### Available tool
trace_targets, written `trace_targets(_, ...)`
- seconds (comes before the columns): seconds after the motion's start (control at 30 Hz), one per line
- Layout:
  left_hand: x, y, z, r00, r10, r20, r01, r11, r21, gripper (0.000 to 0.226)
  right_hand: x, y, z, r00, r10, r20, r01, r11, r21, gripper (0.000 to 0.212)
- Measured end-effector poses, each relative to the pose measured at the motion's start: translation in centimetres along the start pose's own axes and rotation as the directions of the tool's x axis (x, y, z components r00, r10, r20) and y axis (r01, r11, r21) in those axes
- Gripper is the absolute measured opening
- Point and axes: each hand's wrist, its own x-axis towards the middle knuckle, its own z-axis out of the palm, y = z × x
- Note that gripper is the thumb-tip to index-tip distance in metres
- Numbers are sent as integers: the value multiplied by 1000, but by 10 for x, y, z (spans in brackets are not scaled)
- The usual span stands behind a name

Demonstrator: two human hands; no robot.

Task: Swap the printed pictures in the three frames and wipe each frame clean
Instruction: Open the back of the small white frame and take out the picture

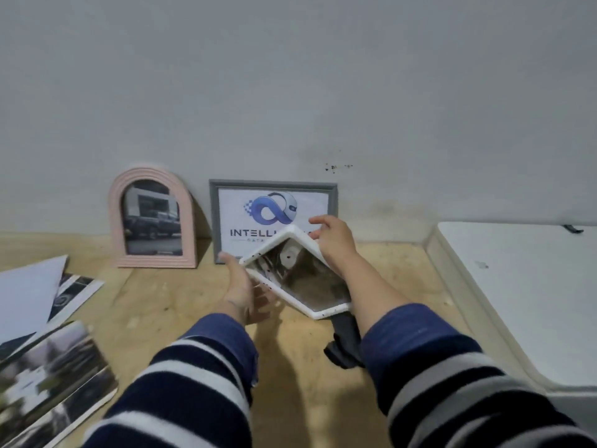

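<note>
The work surface is a tan wooden tabletop (168, 299), scuffed and speckled, butted against a plain grey wall (290, 92) that carries a few dark marks toward one o'clock. At three o'clock a white folding table (517, 286) adjoins the wooden one.

Against the wall at eleven o'clock a pink arched frame (151, 218) stands upright, holding a picture of a dark vehicle before a building. Just beside it, at twelve o'clock, a grey rectangular frame (273, 218) stands upright in landscape position with a blue logo print.

Loose printed pictures (48, 360) lie overlapping at eight to nine o'clock, one sheet (29, 292) showing a blank white side.

The white frame (295, 273) is held above the tabletop at centre, in front of the grey frame. It is tilted, its long axis running from eleven o'clock down to five o'clock, one corner pointing up at the wall. Its glass faces the person; the content behind it is too blurred to tell.

The left hand (242, 289) supports the frame's lower-left edge, fingers curled beneath it. The right hand (332, 237) holds the upper-right edge, thumb extended. A dark cloth (345, 344) hangs below the frame's lower corner, beside the right forearm; what holds it cannot be told. Both sleeves are navy with white stripes.
</note>
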Motion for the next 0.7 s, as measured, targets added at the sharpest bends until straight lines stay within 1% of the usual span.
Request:
trace_targets(0.1, -1, 4, -32, 1000, -10, -23, 10, 1000, -7, 122, 6, -14, 18, 1000, -11, 1, 11, 999, -53, 35)
trace_targets(0.23, -1, 10, -58, 999, -35, -11, 36, 999, 25, 120, 4, -20, 40, 998, -1, 57, 6, 996, -85, 36)
trace_targets(0.33, 1, 9, -78, 997, -72, 16, 71, 996, 46, 113, 1, -22, 60, 997, 22, 68, -16, 996, -89, 37)
trace_targets(0.4, 1, 11, -85, 998, -64, 28, 62, 997, 47, 104, -2, -22, 69, 996, 25, 82, -16, 994, -105, 36)
trace_targets(0.53, 4, 17, -101, 999, -34, 11, 33, 997, 68, 84, -9, -22, 83, 999, 21, 29, -17, 994, -105, 35)
trace_targets(0.6, 4, 21, -109, 999, -44, 21, 42, 993, 108, 87, -13, -25, 87, 1000, 2, 23, 0, 996, -86, 35)
trace_targets(0.7, 0, 30, -116, 996, -72, 43, 63, 981, 182, 97, -21, -30, 96, 999, -48, 23, 47, 999, 15, 34)
